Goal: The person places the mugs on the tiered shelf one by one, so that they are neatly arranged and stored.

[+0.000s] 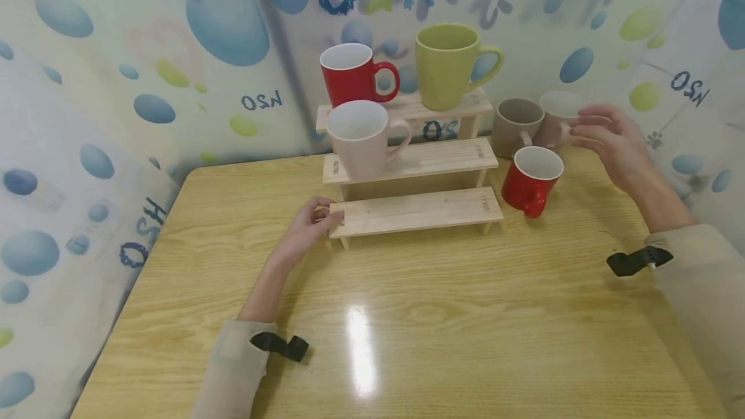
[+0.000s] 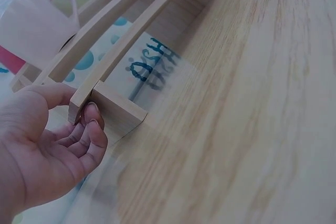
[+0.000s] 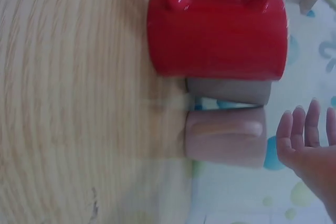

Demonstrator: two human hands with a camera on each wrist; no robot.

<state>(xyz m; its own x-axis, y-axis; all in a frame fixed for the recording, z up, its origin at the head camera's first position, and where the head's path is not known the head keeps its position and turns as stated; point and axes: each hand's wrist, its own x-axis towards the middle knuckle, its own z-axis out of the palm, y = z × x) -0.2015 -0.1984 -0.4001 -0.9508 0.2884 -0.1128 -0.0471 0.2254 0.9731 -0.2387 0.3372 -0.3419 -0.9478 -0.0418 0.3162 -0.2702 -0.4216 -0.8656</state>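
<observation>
My left hand (image 1: pixel 305 228) grips the left end of the lowest step of a three-step wooden shelf (image 1: pixel 416 212). In the left wrist view, thumb and curled fingers (image 2: pixel 94 145) close round the board's corner. At the back right my right hand (image 1: pixel 617 141) reaches beside a pink mug (image 1: pixel 555 125), its fingers loosely extended. The right wrist view shows a gap between that hand (image 3: pixel 310 148) and the pink mug (image 3: pixel 226 148). A grey-brown mug (image 1: pixel 515 128) stands left of it, and a red mug (image 1: pixel 529 180) stands in front, handle toward me.
On the shelf's top step are a red mug (image 1: pixel 349 76) and a green mug (image 1: pixel 445 70). A pale pink mug (image 1: pixel 361 147) sits on the middle step. Beneath the shelf is a wood-grain table (image 1: pixel 436 328), with a patterned wall covering (image 1: pixel 227 83) behind it.
</observation>
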